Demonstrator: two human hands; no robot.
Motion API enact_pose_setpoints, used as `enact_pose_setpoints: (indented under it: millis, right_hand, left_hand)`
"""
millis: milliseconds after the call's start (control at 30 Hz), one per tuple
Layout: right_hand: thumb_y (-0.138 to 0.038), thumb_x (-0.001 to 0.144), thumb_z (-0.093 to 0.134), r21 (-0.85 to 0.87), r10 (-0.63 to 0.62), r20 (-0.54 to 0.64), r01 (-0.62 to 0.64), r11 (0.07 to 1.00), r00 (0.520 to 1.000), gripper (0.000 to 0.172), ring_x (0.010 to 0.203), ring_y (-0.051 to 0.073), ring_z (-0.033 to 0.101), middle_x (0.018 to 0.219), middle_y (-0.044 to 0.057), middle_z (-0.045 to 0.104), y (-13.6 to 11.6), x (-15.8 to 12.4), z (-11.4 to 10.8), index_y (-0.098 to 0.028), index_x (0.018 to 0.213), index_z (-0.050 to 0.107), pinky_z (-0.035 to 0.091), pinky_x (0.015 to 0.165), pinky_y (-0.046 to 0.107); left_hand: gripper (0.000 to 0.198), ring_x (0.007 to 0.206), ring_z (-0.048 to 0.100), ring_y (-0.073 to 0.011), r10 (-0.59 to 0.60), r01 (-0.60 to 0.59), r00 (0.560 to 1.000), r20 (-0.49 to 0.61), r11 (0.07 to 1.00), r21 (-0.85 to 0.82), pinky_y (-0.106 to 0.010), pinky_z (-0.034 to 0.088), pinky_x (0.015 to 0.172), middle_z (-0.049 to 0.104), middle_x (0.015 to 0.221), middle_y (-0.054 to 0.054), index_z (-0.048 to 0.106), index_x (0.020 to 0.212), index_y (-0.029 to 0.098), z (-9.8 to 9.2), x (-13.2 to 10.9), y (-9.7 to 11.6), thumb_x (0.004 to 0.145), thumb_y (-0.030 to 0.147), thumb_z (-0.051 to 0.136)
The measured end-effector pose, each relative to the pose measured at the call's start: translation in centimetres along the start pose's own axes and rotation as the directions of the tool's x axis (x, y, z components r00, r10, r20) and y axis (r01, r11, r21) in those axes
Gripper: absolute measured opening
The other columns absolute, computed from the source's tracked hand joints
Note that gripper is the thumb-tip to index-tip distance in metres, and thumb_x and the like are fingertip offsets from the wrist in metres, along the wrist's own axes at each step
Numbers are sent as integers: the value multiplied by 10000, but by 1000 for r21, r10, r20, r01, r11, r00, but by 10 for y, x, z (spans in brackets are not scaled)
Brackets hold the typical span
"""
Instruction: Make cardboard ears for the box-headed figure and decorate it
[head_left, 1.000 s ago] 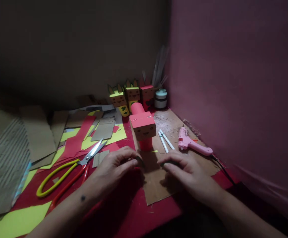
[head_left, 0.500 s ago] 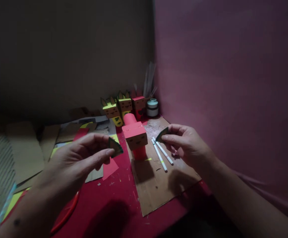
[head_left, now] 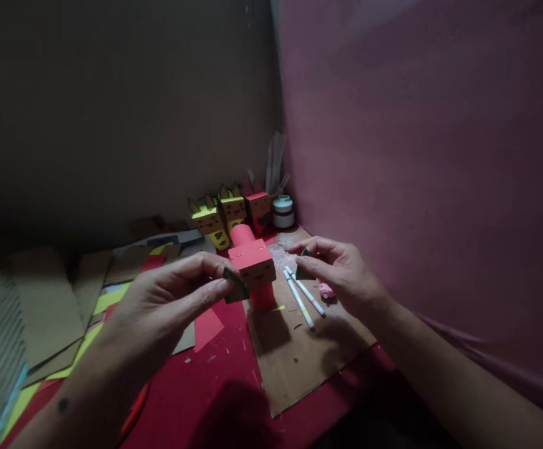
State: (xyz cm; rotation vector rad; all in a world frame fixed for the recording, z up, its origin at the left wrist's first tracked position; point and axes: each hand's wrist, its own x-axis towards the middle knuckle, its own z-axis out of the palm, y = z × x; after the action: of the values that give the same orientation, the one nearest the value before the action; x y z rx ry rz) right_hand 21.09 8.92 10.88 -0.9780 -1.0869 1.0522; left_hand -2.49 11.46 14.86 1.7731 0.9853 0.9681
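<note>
Between the thumb and fingers of my left hand (head_left: 177, 293) is a small cardboard piece with a dark green edge (head_left: 236, 287). My right hand (head_left: 336, 268) pinches a similar green-edged cardboard piece (head_left: 305, 267), partly hidden by the fingers. Between the two hands stands a paper figure (head_left: 252, 268) with a box head, red on top, a drawn face on its brown front, and a red tube body. The left piece overlaps the figure's head in view; whether they touch I cannot tell.
Two white markers (head_left: 302, 299) and a pink object (head_left: 326, 290) lie on a cardboard sheet (head_left: 294, 380). Behind are yellow figures with ears (head_left: 207, 221), another red figure (head_left: 258, 206) and a white-green jar (head_left: 283, 212). Cardboard pieces (head_left: 49, 305) and coloured paper (head_left: 208, 327) lie left.
Both hands have come closer together, the left moving right toward the figure's head and the right moving slightly left. Both pieces are turned differently. The camera view has shifted a little.
</note>
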Motion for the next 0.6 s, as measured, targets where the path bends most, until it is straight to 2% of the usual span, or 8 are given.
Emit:
enact_pose_setpoints:
  millis: [67,133,200,333,400,533,600]
  right_hand:
    - [-356,745,836,2,18,60,-18,1000,998,266,550,80,556,692,12,692,2,-1,1,-182,665,652,261,352,170]
    - [-379,779,811,24,46,118,-49,999,992,269,483,78,535,559,-22,632,4,-2,2,-186,675,655,261,349,174]
    - [-385,788,807,39,42,119,-47,998,992,285,443,64,501,525,-40,610,7,-2,4,-188,660,646,295,363,178]
    - [-331,755,825,55,38,108,-44,998,993,173,473,65,527,599,-51,634,12,-3,3,-187,773,730,363,401,185]
    - [-298,742,825,64,46,107,-53,997,993,154,486,67,546,627,-52,641,16,-3,2,-188,835,771,378,413,189]
    - [-278,759,820,91,54,91,-62,994,994,143,437,45,484,631,-46,661,23,-2,-1,-191,872,809,346,404,193]
    - [-234,729,837,117,52,91,-62,991,995,164,471,54,511,674,-39,687,24,-1,-2,-201,887,812,383,438,203]
  left_hand:
    - [156,872,704,-247,19,-19,998,57,1000,5,-319,540,739,767,875,-39,773,799,252,1,0,-2,806,404,740]
    - [146,874,698,-238,-17,17,1000,19,1000,17,-317,531,762,769,875,-33,771,800,254,2,-1,-2,816,395,734]
    - [149,796,668,-215,-61,63,997,-45,997,35,-303,512,706,753,824,-27,770,798,254,3,-4,1,810,399,737]
    - [181,583,507,-148,-85,93,991,-106,993,72,-248,375,505,663,677,-4,755,789,240,6,-7,3,805,420,746]
    - [194,555,472,-134,-82,91,990,-117,993,76,-243,348,489,620,637,10,743,769,231,7,-7,2,804,423,748]
    - [206,548,460,-124,-52,64,990,-134,994,85,-239,369,520,581,581,25,747,762,228,8,-7,-1,816,426,743]
    - [212,543,468,-124,-54,66,990,-132,994,86,-238,378,519,579,569,27,744,771,226,7,-6,-3,818,433,743]
